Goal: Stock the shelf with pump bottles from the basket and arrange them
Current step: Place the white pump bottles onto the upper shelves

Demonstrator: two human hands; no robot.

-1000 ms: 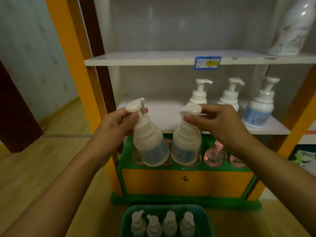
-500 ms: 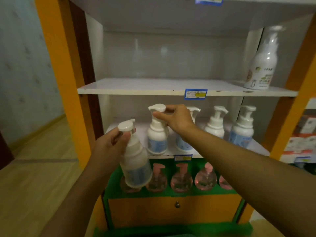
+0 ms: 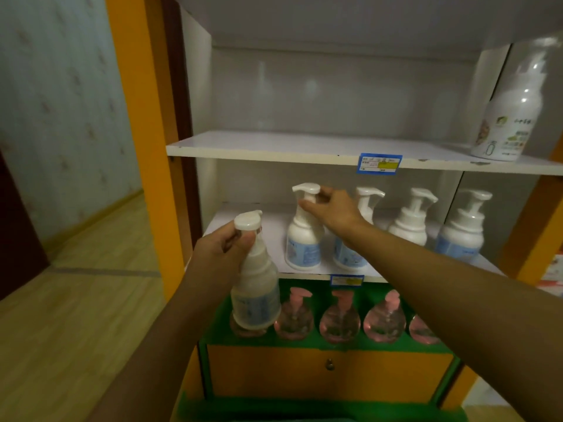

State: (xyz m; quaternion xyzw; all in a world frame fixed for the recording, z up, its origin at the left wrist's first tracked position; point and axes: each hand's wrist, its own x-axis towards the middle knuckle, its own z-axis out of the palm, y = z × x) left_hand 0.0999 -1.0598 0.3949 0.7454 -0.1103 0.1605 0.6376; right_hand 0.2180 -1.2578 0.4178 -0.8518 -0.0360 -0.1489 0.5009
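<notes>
1. Head view showed the right hand [image 3: 333,210] reaching onto the middle shelf [image 3: 274,226], its fingers pinching the pump neck of a white pump bottle [image 3: 304,236] that stood upright near the shelf's front edge.
2. Three more white bottles [image 3: 411,220] stood in a row to its right; the nearest of them was partly hidden behind the right wrist.
3. The left hand [image 3: 222,248] gripped a second pump bottle [image 3: 256,287] by its neck, thumb up against the cap, and held it in the air in front of the shelf edge, tilted slightly.
4. The basket was not in view.
5. Below, pink pump bottles [image 3: 339,318] sat in a row on the green ledge [image 3: 307,341].
6. The step in hand looked like setting the right-hand bottle into line with its neighbours.
7. The next move probably called for releasing that bottle without tipping it, then lifting the left-hand bottle over the shelf lip into the bare space left of the row, nozzle matching the others.
</notes>
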